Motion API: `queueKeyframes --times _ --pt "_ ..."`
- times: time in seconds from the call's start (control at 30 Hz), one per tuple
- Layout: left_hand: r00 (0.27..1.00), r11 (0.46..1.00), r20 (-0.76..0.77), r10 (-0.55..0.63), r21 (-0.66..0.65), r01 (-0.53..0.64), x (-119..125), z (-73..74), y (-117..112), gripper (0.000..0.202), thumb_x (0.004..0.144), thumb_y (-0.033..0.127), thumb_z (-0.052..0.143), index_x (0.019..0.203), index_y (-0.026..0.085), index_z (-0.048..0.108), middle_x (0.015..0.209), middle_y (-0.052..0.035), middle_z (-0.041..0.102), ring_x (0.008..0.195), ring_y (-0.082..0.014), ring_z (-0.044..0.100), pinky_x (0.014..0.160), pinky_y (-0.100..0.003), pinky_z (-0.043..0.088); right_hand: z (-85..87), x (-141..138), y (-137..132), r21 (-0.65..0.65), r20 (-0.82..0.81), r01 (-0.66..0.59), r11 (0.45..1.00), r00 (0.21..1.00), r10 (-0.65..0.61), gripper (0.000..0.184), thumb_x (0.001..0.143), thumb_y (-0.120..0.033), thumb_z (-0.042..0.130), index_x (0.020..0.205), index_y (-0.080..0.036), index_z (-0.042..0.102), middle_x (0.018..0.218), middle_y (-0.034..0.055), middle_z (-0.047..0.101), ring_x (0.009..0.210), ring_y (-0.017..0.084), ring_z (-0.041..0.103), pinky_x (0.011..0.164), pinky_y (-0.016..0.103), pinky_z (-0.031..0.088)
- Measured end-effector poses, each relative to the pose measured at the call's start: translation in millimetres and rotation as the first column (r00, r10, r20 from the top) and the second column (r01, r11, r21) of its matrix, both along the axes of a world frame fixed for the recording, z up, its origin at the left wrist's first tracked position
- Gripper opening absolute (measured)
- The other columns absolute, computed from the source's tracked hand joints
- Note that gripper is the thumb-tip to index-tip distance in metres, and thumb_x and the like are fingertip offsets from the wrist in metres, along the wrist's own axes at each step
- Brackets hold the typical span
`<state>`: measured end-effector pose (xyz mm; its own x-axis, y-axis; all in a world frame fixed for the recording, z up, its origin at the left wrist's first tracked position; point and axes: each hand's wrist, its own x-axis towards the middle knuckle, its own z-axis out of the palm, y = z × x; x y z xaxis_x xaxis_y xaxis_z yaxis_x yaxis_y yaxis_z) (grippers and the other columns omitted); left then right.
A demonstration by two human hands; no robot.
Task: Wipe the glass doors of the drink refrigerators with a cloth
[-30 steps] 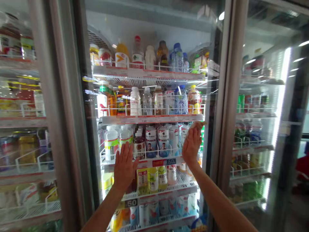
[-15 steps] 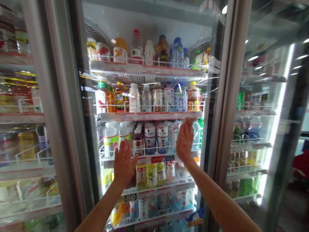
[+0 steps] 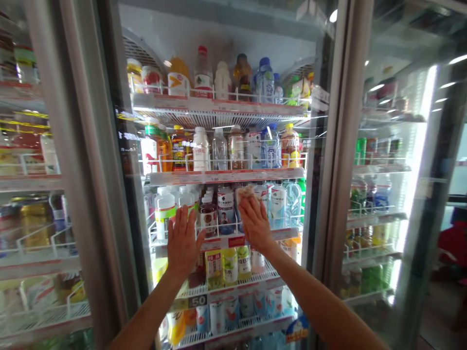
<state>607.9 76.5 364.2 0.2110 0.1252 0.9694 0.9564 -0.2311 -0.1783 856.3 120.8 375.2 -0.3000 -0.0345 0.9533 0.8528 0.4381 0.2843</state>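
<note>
The glass door [image 3: 226, 24] of a drinks fridge stands in front of me, closed. My left hand [image 3: 182, 245] lies flat against the glass with its fingers spread, nothing in it. My right hand [image 3: 255, 218] presses a pale, crumpled cloth [image 3: 245, 192] to the glass; its edge shows past the fingertips, and the rest is hidden under the palm. Behind the glass, level with both hands, is a row of drinks, including a dark-labelled bottle [image 3: 226, 206] and a clear bottle with a green label [image 3: 165, 211].
Metal frames border the door, the left one [image 3: 78, 160] and the right one [image 3: 339, 160]. More shelves of bottles show above and below my hands. Neighbouring fridge doors stand on both sides, with a bright light strip [image 3: 419, 141] at right. A red object [image 3: 452, 243] is blurred at far right.
My right hand has swept left across the glass, from near the door's right side to the middle, and the cloth now shows. My left hand has stayed nearly in place.
</note>
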Motion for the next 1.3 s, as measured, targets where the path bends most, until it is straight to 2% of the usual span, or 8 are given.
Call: queueKeyframes --times 0.07,0.23,0.47,0.67,0.87,1.07,1.23,1.3 --pt "1.000 1.000 -0.005 0.007 0.007 -0.006 0 -0.7 1 0.073 0.089 0.034 0.048 0.147 0.019 0.006 0.151 -0.0132 0.019 0.142 -0.0227 0.011 0.115 -0.047 0.017 2.3 10 2 0.014 0.019 0.013 1.000 1.000 -0.014 0.064 0.089 -0.015 0.035 0.148 -0.025 0.011 0.146 0.0042 0.037 0.141 0.021 0.019 0.114 0.049 0.021" --pt "1.000 1.000 -0.013 0.024 0.015 -0.024 -1 -2.7 2 0.074 0.088 0.032 0.049 0.147 0.019 0.005 0.151 -0.0131 0.021 0.141 -0.0230 0.012 0.114 -0.046 0.019 30.5 40 15 0.138 -0.488 0.107 0.985 0.873 -0.027 0.062 0.091 -0.016 0.033 0.148 -0.023 0.009 0.152 0.0089 0.023 0.141 0.028 0.017 0.108 0.057 0.026" --pt "1.000 1.000 -0.007 0.005 0.031 -0.005 -3 -2.1 3 0.074 0.088 0.033 0.051 0.146 0.020 0.007 0.150 -0.0126 0.022 0.141 -0.0232 0.014 0.114 -0.046 0.019 7.7 -12 -4 0.005 0.156 -0.041 0.999 0.987 0.040 0.065 0.088 -0.016 0.038 0.148 -0.025 0.013 0.144 0.0022 0.041 0.141 0.019 0.019 0.116 0.045 0.019" --pt "0.999 1.000 -0.035 0.009 -0.001 -0.009 -5 -2.2 1 0.073 0.088 0.034 0.049 0.147 0.020 0.007 0.150 -0.0118 0.024 0.141 -0.0227 0.016 0.114 -0.044 0.020 32.6 10 13 0.138 -0.431 0.059 0.989 0.902 0.006 0.062 0.090 -0.015 0.034 0.148 -0.021 0.012 0.151 0.0087 0.026 0.142 0.026 0.013 0.110 0.056 0.021" --pt "0.999 1.000 -0.047 -0.005 0.004 0.005 -11 1.3 -3 0.072 0.089 0.035 0.048 0.146 0.020 0.008 0.150 -0.0117 0.024 0.141 -0.0224 0.016 0.114 -0.043 0.021 6.7 -27 3 -0.033 0.224 -0.054 0.998 0.973 0.060 0.068 0.085 -0.015 0.040 0.147 -0.028 0.014 0.149 -0.0002 0.032 0.141 0.019 0.020 0.115 0.044 0.022" --pt "0.998 0.999 0.046 0.040 -0.035 -0.038 -35 12.8 -9 0.069 0.090 0.036 0.044 0.147 0.021 0.006 0.151 -0.0124 0.022 0.140 -0.0241 0.016 0.113 -0.046 0.023 39.0 -24 7 0.084 -0.391 0.029 0.996 0.921 0.006 0.063 0.091 -0.018 0.031 0.148 -0.023 0.006 0.150 0.0075 0.028 0.141 0.027 0.016 0.110 0.057 0.023" --pt "0.999 0.999 0.027 0.046 -0.022 -0.045 -41 13.1 -9 0.070 0.090 0.035 0.045 0.147 0.021 0.006 0.150 -0.0118 0.025 0.140 -0.0230 0.018 0.112 -0.044 0.024 15.9 -66 -7 0.038 0.208 -0.114 0.993 0.973 0.104 0.064 0.088 -0.016 0.035 0.148 -0.022 0.014 0.141 0.0017 0.045 0.141 0.018 0.018 0.116 0.044 0.017" --pt "0.998 0.998 0.007 0.057 -0.012 -0.057 -43 10.5 -8 0.071 0.089 0.035 0.046 0.147 0.021 0.007 0.149 -0.0117 0.027 0.140 -0.0224 0.019 0.112 -0.042 0.025 19.3 -58 -4 0.049 0.168 -0.101 0.994 0.982 0.091 0.064 0.088 -0.016 0.036 0.148 -0.023 0.014 0.143 0.0022 0.043 0.141 0.018 0.019 0.116 0.045 0.018"
